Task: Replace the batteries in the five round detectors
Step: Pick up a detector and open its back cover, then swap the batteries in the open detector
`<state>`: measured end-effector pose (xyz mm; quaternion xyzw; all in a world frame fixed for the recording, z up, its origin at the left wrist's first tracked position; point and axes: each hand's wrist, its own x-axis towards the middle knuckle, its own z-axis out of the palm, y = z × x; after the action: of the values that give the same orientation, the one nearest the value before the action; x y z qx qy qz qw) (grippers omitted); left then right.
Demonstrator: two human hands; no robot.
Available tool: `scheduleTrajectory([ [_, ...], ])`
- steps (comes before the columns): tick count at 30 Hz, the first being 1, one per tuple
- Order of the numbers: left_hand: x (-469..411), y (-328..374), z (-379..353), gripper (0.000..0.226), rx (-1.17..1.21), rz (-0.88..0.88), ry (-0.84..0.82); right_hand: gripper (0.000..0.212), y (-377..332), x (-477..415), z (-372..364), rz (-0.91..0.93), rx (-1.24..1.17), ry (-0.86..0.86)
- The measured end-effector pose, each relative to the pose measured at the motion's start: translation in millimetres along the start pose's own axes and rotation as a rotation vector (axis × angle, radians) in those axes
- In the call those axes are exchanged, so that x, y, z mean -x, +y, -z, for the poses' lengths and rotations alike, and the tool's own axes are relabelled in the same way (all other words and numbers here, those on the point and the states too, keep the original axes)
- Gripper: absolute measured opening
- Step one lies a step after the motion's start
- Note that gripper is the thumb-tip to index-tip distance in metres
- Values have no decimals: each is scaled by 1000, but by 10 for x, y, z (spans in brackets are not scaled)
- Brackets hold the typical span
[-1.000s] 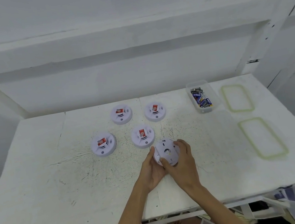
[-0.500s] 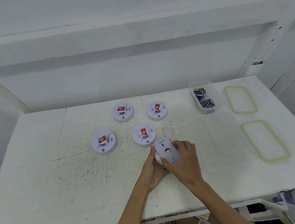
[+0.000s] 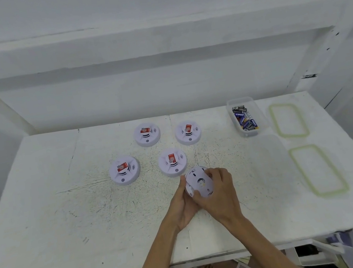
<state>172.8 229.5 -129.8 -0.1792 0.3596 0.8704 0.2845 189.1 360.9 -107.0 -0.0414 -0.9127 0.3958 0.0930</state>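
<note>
Five round detectors are in view. The held detector (image 3: 198,181) is tilted above the table (image 3: 68,222), midway along its near edge. It shows a plain face, probably its back. The left hand (image 3: 182,205) cups its left side and the right hand (image 3: 221,194) curls over its right rim.

Four lie flat, red labels up: the far-left detector (image 3: 147,134), far-right detector (image 3: 188,132), near-left detector (image 3: 125,170) and near-right detector (image 3: 172,162).

One clear tub (image 3: 238,99) near the far right corner holds batteries (image 3: 244,120) too jumbled to count. Two green-rimmed lids, the far lid (image 3: 288,120) and the near lid (image 3: 318,169), lie along the right edge.
</note>
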Motion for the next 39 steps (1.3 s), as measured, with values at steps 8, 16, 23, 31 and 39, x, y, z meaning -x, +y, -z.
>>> scheduleTrajectory([
  [8,-10,3,16,59,38,18,12,67,-3,5,28,-12,-79,16],
  [16,-41,-13,100,63,95,-35,24,47,217,-233,296,-178,-167,248],
  [23,5,14,54,92,71,-83,-84,32,535,-169,288,-176,49,227],
  [31,-37,-63,54,77,1,-130,-54,32,637,-127,177,-152,193,191],
  [39,-135,-62,-145,39,-266,-239,110,18,219,-145,370,-204,-337,85],
])
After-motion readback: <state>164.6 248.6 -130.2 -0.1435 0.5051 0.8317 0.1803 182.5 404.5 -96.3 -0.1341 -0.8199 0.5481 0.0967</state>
